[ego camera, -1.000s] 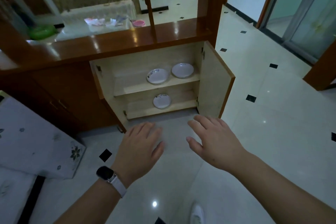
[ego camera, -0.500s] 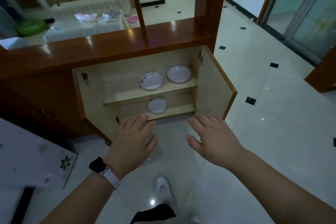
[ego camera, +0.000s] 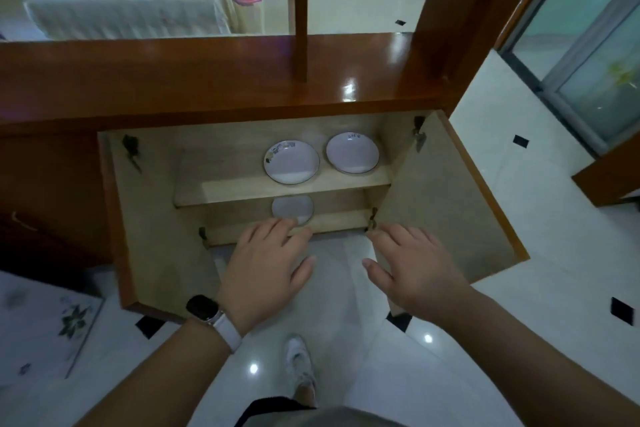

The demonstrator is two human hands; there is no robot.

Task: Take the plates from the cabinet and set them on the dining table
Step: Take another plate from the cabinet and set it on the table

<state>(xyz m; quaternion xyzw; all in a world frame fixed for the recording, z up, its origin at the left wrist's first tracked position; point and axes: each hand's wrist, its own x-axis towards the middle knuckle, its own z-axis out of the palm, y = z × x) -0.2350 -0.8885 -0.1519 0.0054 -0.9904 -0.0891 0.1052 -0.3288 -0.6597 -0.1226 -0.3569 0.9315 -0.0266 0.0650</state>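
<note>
Moved closer: my left hand (ego camera: 266,267) and right hand (ego camera: 412,267), fingers spread, empty, at open cabinet (ego camera: 242,189).
White, dark-rimmed: left plate (ego camera: 291,161), right plate (ego camera: 352,152) above; third plate (ego camera: 292,207) below.

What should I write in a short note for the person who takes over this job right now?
Left hand: open, empty, in front of the lower plate.
Right hand: open, empty, beside the right door.
Cabinet: both doors open. The upper shelf holds the flowered plate and the plain plate; the lower plate is partly hidden by the left hand.
Done: doors open; no plate taken.
Left: all three plates, from pick-up to placing.
</note>
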